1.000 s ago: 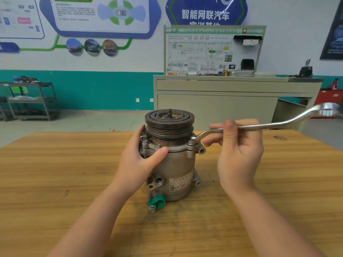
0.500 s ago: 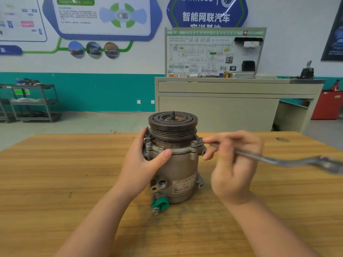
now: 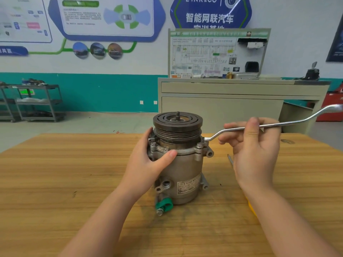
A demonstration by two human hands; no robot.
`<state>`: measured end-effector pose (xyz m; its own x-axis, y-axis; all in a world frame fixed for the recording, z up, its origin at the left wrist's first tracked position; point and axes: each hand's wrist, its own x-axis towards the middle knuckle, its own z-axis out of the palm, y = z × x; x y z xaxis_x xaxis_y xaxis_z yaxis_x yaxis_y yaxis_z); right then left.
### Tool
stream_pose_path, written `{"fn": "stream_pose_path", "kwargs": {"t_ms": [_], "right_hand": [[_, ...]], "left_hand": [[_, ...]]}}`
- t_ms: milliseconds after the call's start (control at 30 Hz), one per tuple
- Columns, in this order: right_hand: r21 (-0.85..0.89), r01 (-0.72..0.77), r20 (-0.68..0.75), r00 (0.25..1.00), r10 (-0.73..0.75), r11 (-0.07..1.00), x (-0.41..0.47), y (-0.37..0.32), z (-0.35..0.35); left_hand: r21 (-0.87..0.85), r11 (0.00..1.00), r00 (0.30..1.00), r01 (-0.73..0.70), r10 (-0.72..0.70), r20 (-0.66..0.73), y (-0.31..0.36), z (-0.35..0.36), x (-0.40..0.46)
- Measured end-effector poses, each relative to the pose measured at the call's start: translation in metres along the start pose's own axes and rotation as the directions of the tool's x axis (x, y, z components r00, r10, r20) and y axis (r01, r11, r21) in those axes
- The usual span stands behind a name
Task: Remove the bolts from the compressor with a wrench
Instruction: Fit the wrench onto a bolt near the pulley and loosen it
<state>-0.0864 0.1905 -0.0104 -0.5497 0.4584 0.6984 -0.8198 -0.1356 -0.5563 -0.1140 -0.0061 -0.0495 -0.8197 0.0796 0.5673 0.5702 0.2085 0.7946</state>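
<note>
A grey metal compressor [image 3: 183, 175] stands upright on the wooden table [image 3: 65, 182], its dark pulley on top. My left hand [image 3: 150, 160] grips its left side just below the pulley, thumb across the front flange. A long silver ring wrench [image 3: 282, 124] sits with its near end on a bolt [image 3: 205, 140] at the flange's right rear. My right hand [image 3: 256, 147] holds the wrench shaft between thumb and fingers. The handle runs up to the right and leaves the frame. Another bolt head [image 3: 153, 144] shows on the flange at the left.
A screwdriver with a yellow handle [image 3: 250, 206] lies on the table, mostly hidden under my right forearm. A green cap [image 3: 164, 204] sticks out at the compressor's base. Behind the table stand a grey cabinet [image 3: 232, 108] and, at the left, a metal trolley [image 3: 33, 102].
The wrench handle swung from the far right toward me half a second ago, then back to the far right. My right hand moved with it. My left hand stayed on the compressor.
</note>
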Motion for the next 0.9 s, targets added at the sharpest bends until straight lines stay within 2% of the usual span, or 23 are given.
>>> {"fn": "stream_pose_path", "kwargs": {"t_ms": [100,167,267,367,467,533,567,633,700,733,800,833,867,900], "right_hand": [[-0.099,0.156,0.083,0.985,-0.148,0.983,-0.009,-0.003,0.002],[-0.152,0.285,0.176,0.95,-0.257,0.946,-0.015,-0.004,0.002],[-0.211,0.465,0.319,0.864,-0.389,0.86,-0.019,-0.002,0.001],[-0.207,0.583,0.452,0.769,-0.452,0.786,-0.023,0.004,-0.003],[-0.255,0.766,0.579,0.609,-0.542,0.59,-0.027,0.01,-0.005],[-0.244,0.78,0.572,0.596,-0.564,0.576,-0.028,0.012,-0.003],[-0.239,0.741,0.525,0.642,-0.559,0.627,-0.03,0.012,-0.001],[-0.18,0.563,0.353,0.802,-0.482,0.806,-0.03,0.011,0.002],[-0.076,0.299,0.106,0.951,-0.29,0.951,-0.025,0.009,0.006],[0.005,0.124,0.001,0.992,-0.124,0.992,-0.021,0.008,0.007],[0.204,-0.203,-0.078,0.972,0.223,0.958,-0.009,0.006,0.005],[0.272,-0.289,-0.094,0.942,0.324,0.918,-0.003,0.005,0.003],[0.304,-0.307,-0.121,0.926,0.357,0.902,0.0,0.005,0.001],[0.292,-0.27,-0.164,0.931,0.326,0.917,0.002,0.004,0.0]], "left_hand": [[0.008,1.0,1.0,0.007,-0.007,-0.002,0.0,0.0,0.0],[0.011,1.0,1.0,0.006,-0.006,-0.001,0.0,0.0,0.0],[0.005,1.0,1.0,0.007,-0.007,0.005,0.001,0.001,0.001],[-0.001,1.0,1.0,-0.001,0.001,0.002,0.002,0.001,0.001],[-0.001,1.0,1.0,-0.023,0.023,-0.003,0.005,0.001,0.0],[0.0,1.0,1.0,-0.022,0.022,-0.008,0.006,0.0,0.0],[-0.002,1.0,1.0,-0.019,0.019,-0.009,0.004,0.0,0.0],[0.002,1.0,1.0,-0.007,0.007,-0.006,0.002,-0.001,0.0],[0.018,1.0,1.0,0.003,-0.003,-0.008,0.001,-0.001,0.001],[0.024,1.0,1.0,0.006,-0.005,-0.009,0.001,-0.001,0.001],[0.027,1.0,1.0,0.009,-0.008,-0.006,0.0,-0.001,0.0],[0.027,1.0,1.0,0.01,-0.01,-0.004,0.0,-0.001,0.0],[0.028,1.0,1.0,0.01,-0.01,-0.002,0.0,-0.001,0.001],[0.028,1.0,1.0,0.009,-0.009,-0.002,0.0,-0.001,0.001]]}}
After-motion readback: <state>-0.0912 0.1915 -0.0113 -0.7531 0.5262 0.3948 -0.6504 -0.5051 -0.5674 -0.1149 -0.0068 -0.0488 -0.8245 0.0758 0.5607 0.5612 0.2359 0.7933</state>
